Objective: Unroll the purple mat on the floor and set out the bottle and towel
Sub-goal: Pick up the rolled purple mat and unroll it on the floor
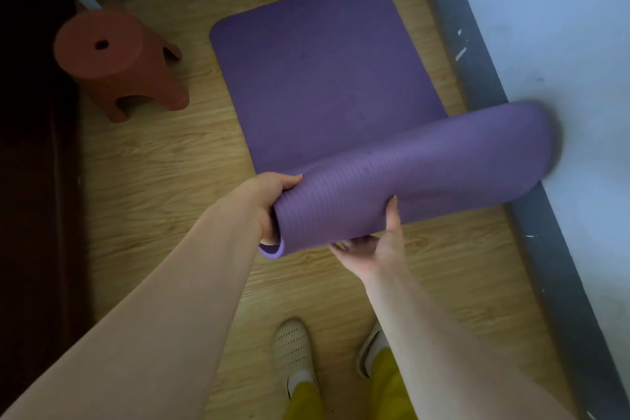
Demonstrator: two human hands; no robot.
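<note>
Purple foam mat [327, 78] is about half laid out on the wood floor [153, 181], flat part running toward the top of the frame, the rest a loose roll lifted at centre right. The roll's long axis runs left-right — far end up against the wall [562, 27]. Left hand [269, 201] grips the open near end, right hand [378, 242] cups it from underneath, thumb over the front. So it needs to come down toward the shoes [293, 351]. No bottle or towel in view.
</note>
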